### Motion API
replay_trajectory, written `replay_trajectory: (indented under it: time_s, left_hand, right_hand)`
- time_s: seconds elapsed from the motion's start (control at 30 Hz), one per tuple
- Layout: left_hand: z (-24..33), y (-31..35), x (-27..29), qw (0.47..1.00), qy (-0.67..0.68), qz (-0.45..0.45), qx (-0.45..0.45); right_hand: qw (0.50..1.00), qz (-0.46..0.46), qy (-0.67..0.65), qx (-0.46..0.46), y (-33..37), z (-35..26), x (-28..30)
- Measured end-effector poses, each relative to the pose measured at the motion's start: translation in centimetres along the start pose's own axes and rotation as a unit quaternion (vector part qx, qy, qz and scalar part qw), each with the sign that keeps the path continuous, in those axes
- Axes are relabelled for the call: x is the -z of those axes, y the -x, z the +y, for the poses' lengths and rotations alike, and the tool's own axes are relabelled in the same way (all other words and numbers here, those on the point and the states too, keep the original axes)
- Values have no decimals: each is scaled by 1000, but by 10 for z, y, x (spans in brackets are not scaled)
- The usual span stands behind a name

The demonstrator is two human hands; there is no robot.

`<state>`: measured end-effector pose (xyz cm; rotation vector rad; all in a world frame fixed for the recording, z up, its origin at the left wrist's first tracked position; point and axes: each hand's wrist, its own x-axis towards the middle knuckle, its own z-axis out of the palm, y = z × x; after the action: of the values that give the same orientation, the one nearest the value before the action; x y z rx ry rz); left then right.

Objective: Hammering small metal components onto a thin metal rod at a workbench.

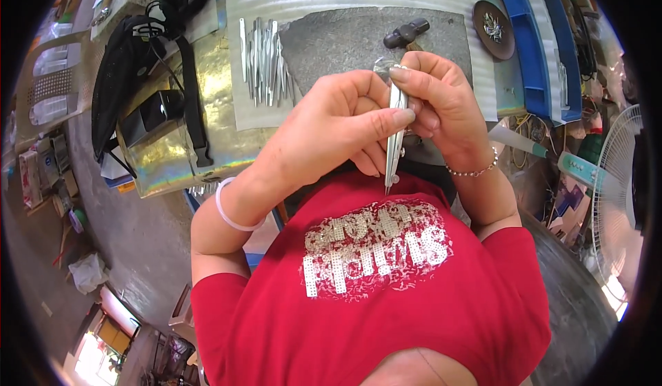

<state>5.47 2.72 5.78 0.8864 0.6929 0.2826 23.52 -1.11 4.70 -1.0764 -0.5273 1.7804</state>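
Note:
Both hands meet in front of my chest around a slim silver metal compass [394, 137], whose narrow legs point down toward my red shirt. My left hand [345, 113] is closed, its thumb pressed along the compass's middle. At the upper end, the fingers of my right hand [445, 96] pinch the compass's head, partly hiding it. Just beyond the hands, a small hammer [407, 34] with a dark head lies on a grey stone slab [331, 37]. A pile of thin silver metal legs [264, 62] lies left of the slab.
A brown round dish [494, 29] of small metal parts sits at the right, beside a blue tray [520, 34]. A black bag [131, 75] and a black box [153, 118] occupy the table's left. A fan [614, 193] stands at the far right.

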Motion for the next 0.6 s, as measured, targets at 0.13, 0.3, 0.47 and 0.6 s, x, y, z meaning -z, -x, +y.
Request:
replay_trajectory:
  time_s: [0.13,0.3,0.47,0.6]
  left_hand:
    - [3,0,0,1000,6,5,22]
    - [10,2,-4,999,-34,3,24]
    - [16,2,-6,995,-93,-13,27]
    - [21,0,-6,992,-118,-40,26]
  right_hand:
    - [999,1,-35,-3,1,7,0]
    - [998,42,-1,46,10,11,-4]
    - [997,47,9,65,18,11,-7]
    - [995,54,2,85,23,12,-8]
